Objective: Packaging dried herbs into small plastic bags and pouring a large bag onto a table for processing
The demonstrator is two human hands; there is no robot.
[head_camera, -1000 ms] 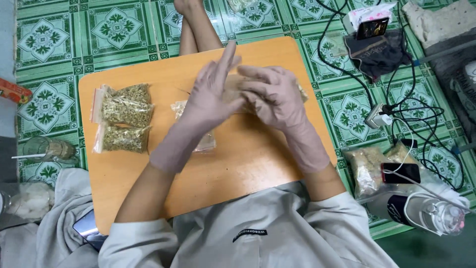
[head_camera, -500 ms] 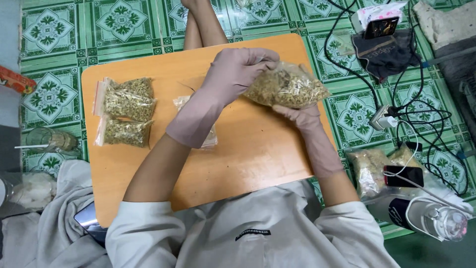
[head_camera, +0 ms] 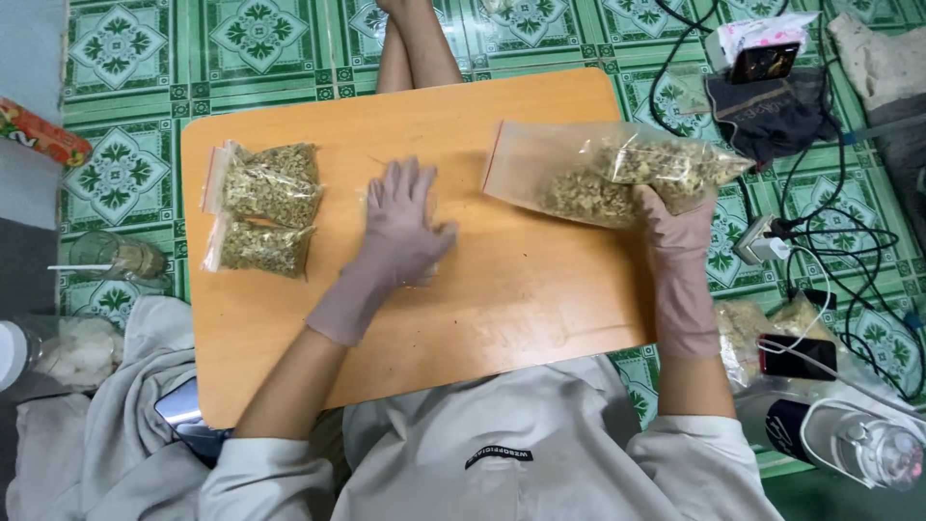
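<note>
My right hand (head_camera: pixel 675 232), in a pale glove, grips a large clear zip bag (head_camera: pixel 579 174) of dried green-brown herb at the right edge of the orange table (head_camera: pixel 502 299). The bag lies tilted, its red-strip mouth pointing left. My gloved left hand (head_camera: pixel 405 227) lies flat with fingers spread on a small clear bag (head_camera: pixel 434 207) near the table's middle, which it mostly hides. Two filled small bags (head_camera: pixel 265 183) (head_camera: pixel 258 248) rest side by side at the table's left.
A bare leg (head_camera: pixel 415 48) stretches beyond the table's far edge. Cables, a charger (head_camera: pixel 762 241) and a phone (head_camera: pixel 796 357) clutter the green tiled floor on the right. A water bottle (head_camera: pixel 858 444) lies at lower right. A glass jar (head_camera: pixel 121 259) stands left of the table.
My hands have parted. The right hand carried the large herb bag from the table's middle to its right edge. The left hand let go and dropped flat onto the small bag.
</note>
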